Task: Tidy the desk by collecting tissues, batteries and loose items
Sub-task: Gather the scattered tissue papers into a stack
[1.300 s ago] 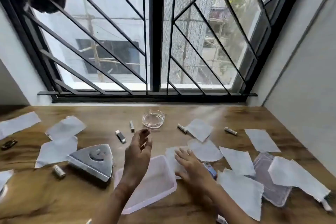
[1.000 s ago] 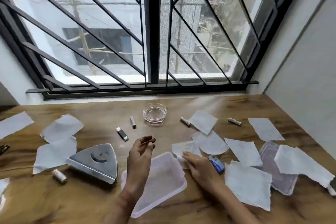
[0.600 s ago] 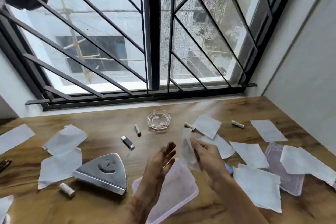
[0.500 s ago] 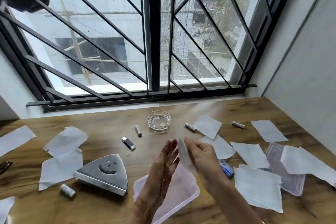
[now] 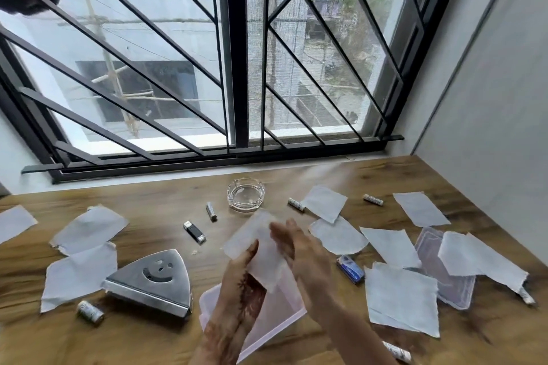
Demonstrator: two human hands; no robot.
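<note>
White tissue (image 5: 258, 246) sits between the two hands, clear of the counter (image 5: 148, 195) and directly above the plastic tray (image 5: 275, 323). The coming move turns on that relation. The tray lies straight below and slightly toward the person, so the drop looks to be a short way down, with no reach sideways. The tissue's long axis runs up and away from the person. Its top edge points at the ashtray (image 5: 245, 194), and its bottom edge hangs over the tray's inside without touching it, as far as the blur lets me judge.

Both hands are close together, one on each side of the sheet. The left hand (image 5: 243, 284) stands edge-on beneath it, palm turned right. Its fingers are hidden behind the paper, so I cannot tell whether they curl on it. The right hand (image 5: 305, 261) has its fingers (image 5: 281, 231) stretched nearly straight and laid against the sheet's right face, pressing rather than pinching by the look of it.

Both hands are about equally near the tray. For what comes after, the right hand is nearer the next tissue (image 5: 338, 235), just right of it, and the lighter (image 5: 350, 270) beside the tray. A battery (image 5: 210, 212) lies farther off, toward the window. Most of the clutter is uncollected, so I judge the task barely begun.
</note>
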